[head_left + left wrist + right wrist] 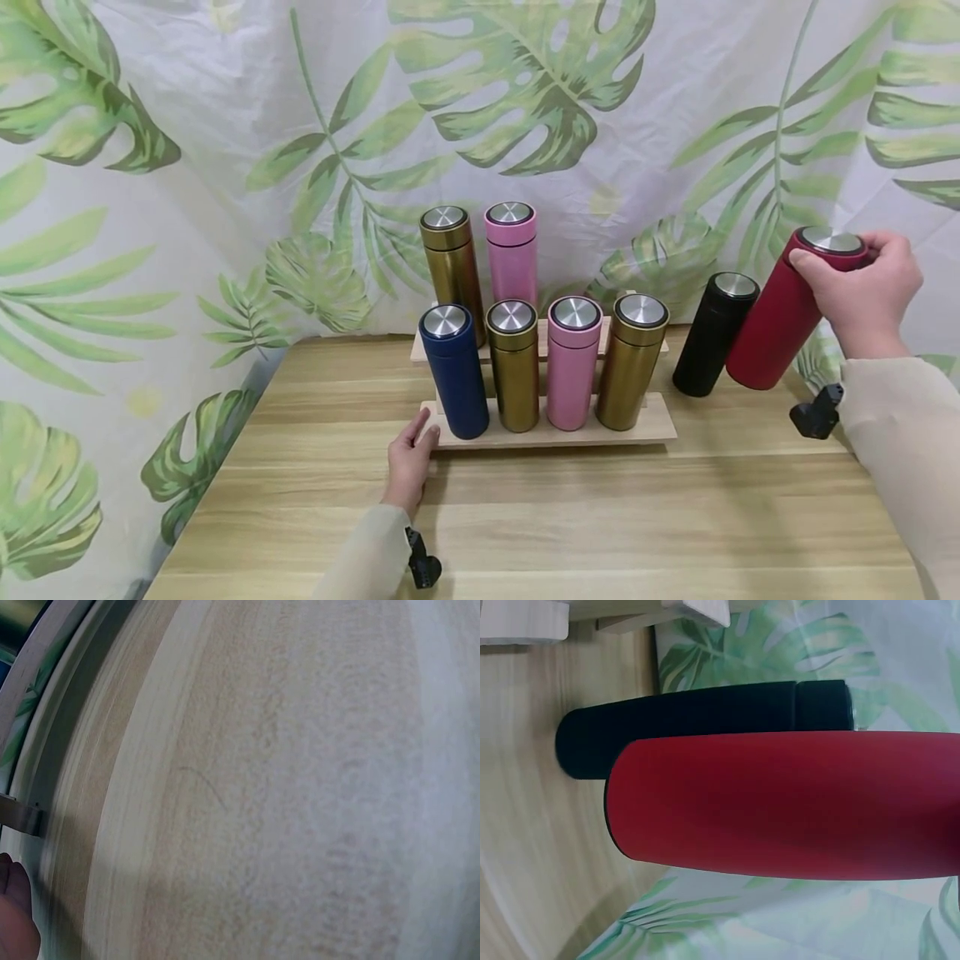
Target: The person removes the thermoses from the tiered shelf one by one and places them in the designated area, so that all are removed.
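My right hand point(873, 287) grips a large red thermos flask point(780, 312) around its top, just below the silver lid disc. The flask is tilted, its base toward the lower left, and in the right wrist view it overlaps the black flask point(697, 720) standing beside it. At the left end of a two-tier wooden rack point(547, 437), my left hand point(408, 462) touches the lower shelf's corner with fingers and thumb extended. Nearest that hand stands a dark blue flask point(455, 375). Only a few fingertips point(19, 922) show in the left wrist view.
Beside the blue flask on the lower shelf stand a gold flask point(513, 371), a pink flask point(573, 367) and another gold flask point(632, 367). The upper shelf holds a gold flask point(453, 267) and a pink flask point(512, 258). A leaf-patterned cloth point(300, 125) hangs behind the wooden table point(570, 533).
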`<state>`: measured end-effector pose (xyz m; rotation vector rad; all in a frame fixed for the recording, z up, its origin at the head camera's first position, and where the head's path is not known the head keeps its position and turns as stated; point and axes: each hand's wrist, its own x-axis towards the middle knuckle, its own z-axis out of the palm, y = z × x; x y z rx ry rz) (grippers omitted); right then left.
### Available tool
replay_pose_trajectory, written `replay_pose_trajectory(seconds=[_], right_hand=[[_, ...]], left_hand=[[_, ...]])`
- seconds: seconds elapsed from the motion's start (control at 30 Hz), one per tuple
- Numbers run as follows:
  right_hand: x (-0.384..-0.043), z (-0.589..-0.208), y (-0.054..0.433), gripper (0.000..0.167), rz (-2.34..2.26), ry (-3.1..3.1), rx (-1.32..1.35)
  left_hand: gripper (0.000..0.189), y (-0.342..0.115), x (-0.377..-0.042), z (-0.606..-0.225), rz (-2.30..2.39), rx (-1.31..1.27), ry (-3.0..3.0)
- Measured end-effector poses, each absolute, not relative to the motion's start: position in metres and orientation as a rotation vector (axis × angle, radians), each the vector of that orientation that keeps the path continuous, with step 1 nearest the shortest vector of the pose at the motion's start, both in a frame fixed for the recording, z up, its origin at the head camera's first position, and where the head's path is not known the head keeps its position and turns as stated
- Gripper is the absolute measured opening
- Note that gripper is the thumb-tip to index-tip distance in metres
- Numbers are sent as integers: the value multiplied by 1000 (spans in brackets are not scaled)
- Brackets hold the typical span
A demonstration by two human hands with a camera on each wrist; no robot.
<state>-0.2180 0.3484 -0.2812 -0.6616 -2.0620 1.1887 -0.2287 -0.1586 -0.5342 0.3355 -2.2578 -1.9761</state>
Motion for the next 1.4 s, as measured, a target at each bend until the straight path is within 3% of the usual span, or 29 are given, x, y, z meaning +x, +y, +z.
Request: replay_pose_trajectory(seconds=[1.03,1.27,1.4], right_hand=[[-225,-339,361,43,1081,-2218,-760],[-226,-346,358,69,1056,-2260,-742],[-226,-350,356,73,1044,-2271,-723]], left_hand=[[45,-160,-229,-538,-1988,332,-2239],[45,-159,-228,-536,-1988,329,-2247],[45,-160,-227,-537,-1976,329,-2255]])
